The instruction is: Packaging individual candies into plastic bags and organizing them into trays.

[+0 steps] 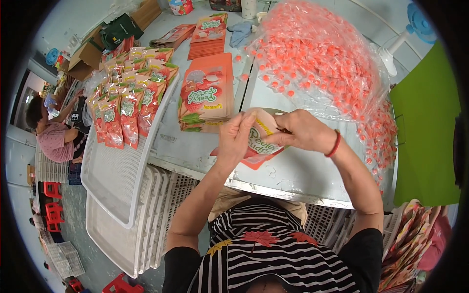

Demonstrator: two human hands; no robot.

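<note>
My left hand (235,137) and my right hand (300,131) both grip one orange and white printed pouch (259,141), holding its mouth apart just above the metal table (293,176). A red band circles my right wrist. Just beyond my hands lies a large clear plastic bag of small orange wrapped candies (317,53), with loose candies spilling down the right side. A stack of flat empty pouches (207,95) lies left of my hands.
A white plastic tray (122,180) at the left carries several filled pouches (129,102) in rows. More white trays are stacked under it. Another pouch stack (210,34) lies farther back. A person sits at far left (53,132). A green sheet (425,136) and small fan (415,24) are at right.
</note>
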